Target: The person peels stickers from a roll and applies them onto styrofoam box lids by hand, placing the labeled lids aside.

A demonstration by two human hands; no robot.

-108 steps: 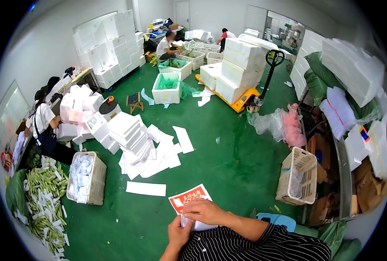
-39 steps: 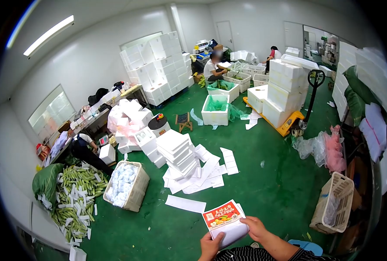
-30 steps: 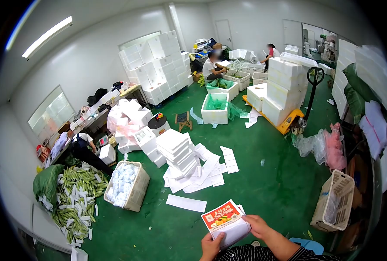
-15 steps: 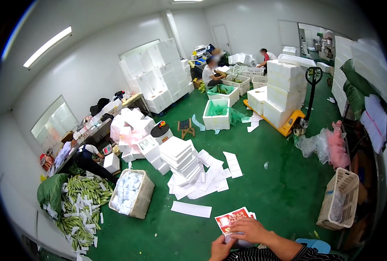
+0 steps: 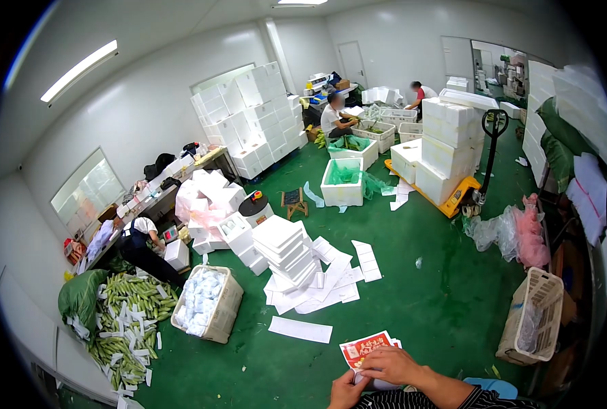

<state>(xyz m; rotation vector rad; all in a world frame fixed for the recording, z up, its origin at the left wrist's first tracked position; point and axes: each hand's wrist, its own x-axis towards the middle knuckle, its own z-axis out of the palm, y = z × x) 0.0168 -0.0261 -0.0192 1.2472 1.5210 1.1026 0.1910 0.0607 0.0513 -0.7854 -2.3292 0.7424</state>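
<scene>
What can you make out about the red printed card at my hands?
The red card looks like thin paper or cardboard, flat, with a white border and pale lettering. It is above the green floor, at the bottom of the view. The left hand grips at its lower left; the right hand lies across its lower part, hiding the rest of the print. White edges show past its right side; whether they are separate sheets, I cannot tell.

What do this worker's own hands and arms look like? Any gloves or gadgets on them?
Both the left hand and the right hand are bare: no gloves, rings or watch show. The right forearm is uncovered too, up to a black sleeve with thin white stripes. No left sleeve can be made out.
</scene>
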